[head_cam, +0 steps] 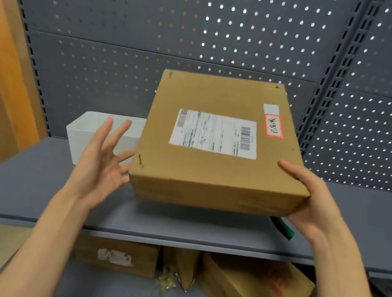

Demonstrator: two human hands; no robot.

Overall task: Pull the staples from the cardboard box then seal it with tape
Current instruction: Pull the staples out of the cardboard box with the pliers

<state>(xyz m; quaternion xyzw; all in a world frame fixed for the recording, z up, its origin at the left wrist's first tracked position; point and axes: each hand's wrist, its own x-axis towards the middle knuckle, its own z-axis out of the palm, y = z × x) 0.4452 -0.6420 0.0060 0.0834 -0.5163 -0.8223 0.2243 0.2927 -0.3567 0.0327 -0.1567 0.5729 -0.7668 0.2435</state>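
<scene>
1. Gripping the cardboard box (219, 141) at its near right corner, the right hand (314, 205) holds it tilted above the grey shelf (177, 225).
2. Left hand (103, 157) is spread open beside the box's left edge, fingertips about touching.
3. Held by one corner, the box could twist and drop onto the white tray (105, 131).

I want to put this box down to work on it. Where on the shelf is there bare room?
Bare shelf lies right of the right hand, and along the front edge. Crowded: white bin back left, green object under the cardboard box.
</scene>
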